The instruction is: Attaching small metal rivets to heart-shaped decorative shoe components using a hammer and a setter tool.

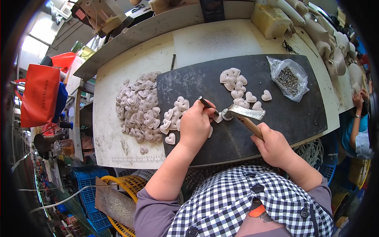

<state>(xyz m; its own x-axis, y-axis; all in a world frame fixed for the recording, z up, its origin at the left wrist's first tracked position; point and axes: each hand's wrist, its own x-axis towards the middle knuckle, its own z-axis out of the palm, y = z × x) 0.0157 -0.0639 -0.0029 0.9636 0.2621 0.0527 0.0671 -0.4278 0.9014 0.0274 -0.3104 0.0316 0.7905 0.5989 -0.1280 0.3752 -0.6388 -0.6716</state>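
Observation:
My left hand (196,125) is closed around a dark metal punch (204,102), tilted over the black board (189,81). In my right hand (274,144) is the wooden handle of a hammer (244,112); its silvery head is just right of my left fingers. A pale heart-shaped padded piece (218,117) lies by my left fingertips, partly hidden by the hammer head. More hearts (173,114) lie left of my left hand, beside a large heap of hearts (138,102). Beyond the hammer is another group of hearts (237,85), some with small dark dots at their centres.
A clear plastic bag (290,77) of small metal fittings sits on the board's far right. Behind it are scissors (287,46) and a yellowish block (272,21). A dark rod (173,62) lies beyond the heap. Another person's hand (358,98) works at far right.

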